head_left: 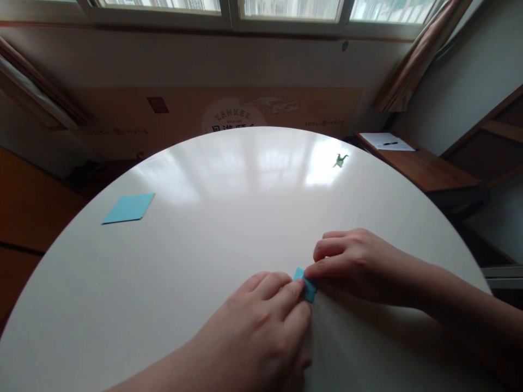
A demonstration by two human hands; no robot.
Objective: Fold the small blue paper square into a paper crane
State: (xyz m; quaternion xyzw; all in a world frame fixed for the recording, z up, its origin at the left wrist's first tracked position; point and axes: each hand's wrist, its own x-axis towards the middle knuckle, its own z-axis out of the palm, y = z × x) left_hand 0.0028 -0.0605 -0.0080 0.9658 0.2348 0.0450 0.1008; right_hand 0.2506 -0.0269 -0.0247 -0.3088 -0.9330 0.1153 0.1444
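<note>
One small folded piece of blue paper (305, 284) sits under my fingers on the near side of the round white table (229, 218), a little right of centre. I judge the folding well along: the sheet is already down to a compact packet, most of it hidden, so I cannot tell which crease is in hand or how many remain. My left hand (261, 332) lies flat over its near-left part, fingertips pressing it to the tabletop. My right hand (355, 264) comes in from the right with thumb and forefinger closed narrowly on the far-right corner of the packet.

Counting outward: one packet in work; one flat blue square sheet (128, 208), unfolded, lying well apart at the far left of the table; one small finished paper figure (340, 159), dark green and crane-like, standing at the far right edge in the window glare. So, by my reading, one figure is done, one is partway, and one sheet is untouched. Beyond the table, one wooden side desk (425, 166) carries one white paper (386, 141) with one pen (390, 144).
</note>
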